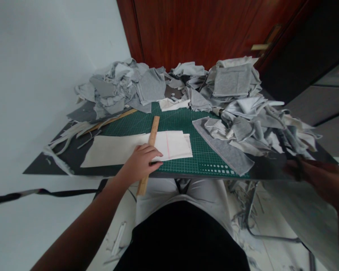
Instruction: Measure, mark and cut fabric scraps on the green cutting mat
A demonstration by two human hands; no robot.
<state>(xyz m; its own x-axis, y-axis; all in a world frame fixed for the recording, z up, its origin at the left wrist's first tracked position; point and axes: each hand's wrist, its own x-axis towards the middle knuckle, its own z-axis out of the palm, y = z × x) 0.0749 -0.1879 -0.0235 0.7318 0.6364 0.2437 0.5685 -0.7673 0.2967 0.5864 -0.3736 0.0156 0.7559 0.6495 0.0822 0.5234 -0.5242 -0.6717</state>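
My left hand (142, 161) is closed over a wooden ruler (154, 130), pressing it down on a long strip of cream fabric (113, 148). The ruler lies across the strip, and its near end juts past the table edge. A faint pink line (167, 145) crosses the fabric to the right of the ruler. Off at the table's right edge, my right hand (319, 178) is blurred by motion. Its fingers are closed round a long dark tool that looks like scissors (284, 145), beside the heaped scraps. The strip rests partly on a green cutting mat (175, 119).
Grey and white fabric scraps are heaped at the back left (110, 88) and right (251, 116). A grey fabric piece (228, 150) lies slanted on the mat's right. Another wooden stick (113, 119) lies at left. A wall and a reddish wooden door (197, 34) stand behind.
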